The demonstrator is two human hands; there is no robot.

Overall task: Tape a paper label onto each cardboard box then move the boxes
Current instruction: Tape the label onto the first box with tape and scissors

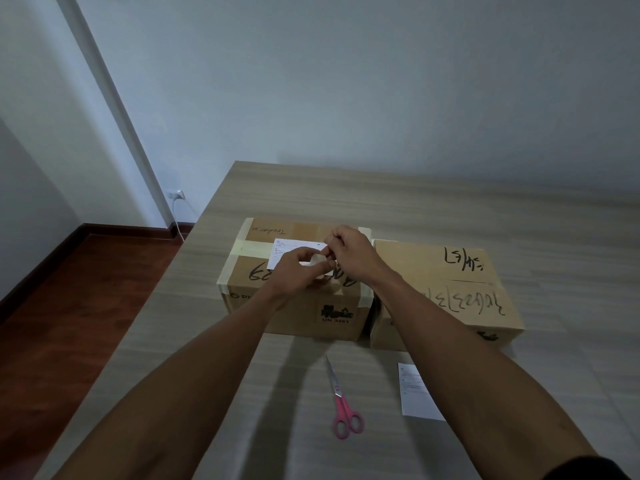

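Note:
Two cardboard boxes stand side by side on the table. The left box [256, 292] carries a white paper label [287, 249] on its top, over a strip of pale tape. Both my hands hover over the label's right part. My left hand [298, 271] grips a small roll of pale tape [317, 263]. My right hand [349, 251] pinches the tape's free end just beside the roll. The right box [446, 289] has black handwriting and no label on it. A second paper label [414, 393] lies flat on the table in front of it.
Pink-handled scissors [341, 400] lie on the wooden table [450, 206] in front of the boxes. The table's left edge drops to a reddish floor [69, 306]. A wall socket with a white cable [176, 195] is at the left wall.

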